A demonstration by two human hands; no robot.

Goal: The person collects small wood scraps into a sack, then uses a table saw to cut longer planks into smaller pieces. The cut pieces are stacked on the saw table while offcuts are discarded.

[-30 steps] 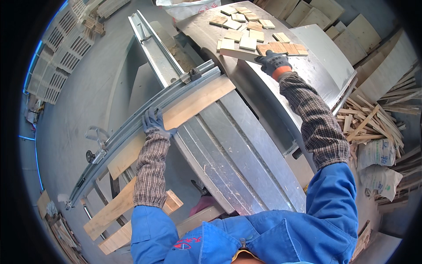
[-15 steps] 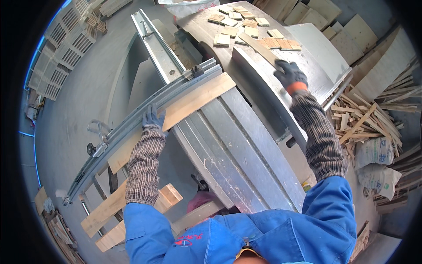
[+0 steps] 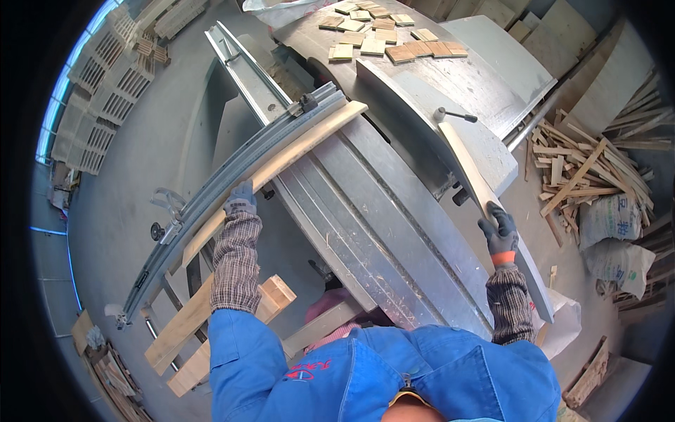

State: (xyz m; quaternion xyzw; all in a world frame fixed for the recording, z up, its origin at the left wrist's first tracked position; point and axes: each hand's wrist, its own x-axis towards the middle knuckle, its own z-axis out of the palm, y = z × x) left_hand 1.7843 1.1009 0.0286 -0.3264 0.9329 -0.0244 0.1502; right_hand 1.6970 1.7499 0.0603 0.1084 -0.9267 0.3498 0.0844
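Note:
My left hand (image 3: 241,197), in a grey glove, grips the near end of a long wooden board (image 3: 309,145). The board lies along the metal fence (image 3: 211,169), across the grooved saw table (image 3: 380,211), and shows a narrow face. Over to the right, my right hand (image 3: 500,232), in a dark glove with an orange cuff, is closed at the near end of a thin wooden strip (image 3: 464,162). That strip runs beside the long grey rip fence (image 3: 401,102); the fingers partly hide its end.
Several small wooden squares (image 3: 385,35) lie on the far tabletop. A locking lever (image 3: 457,114) sticks up by the rip fence. Offcuts (image 3: 583,172) and white sacks (image 3: 608,218) lie at right. More boards (image 3: 179,327) rest at lower left; pallets (image 3: 116,98) stand far left.
My right hand has drawn the strip back toward me, away from the small squares. The board by my left hand has tipped from its broad face to a narrower one.

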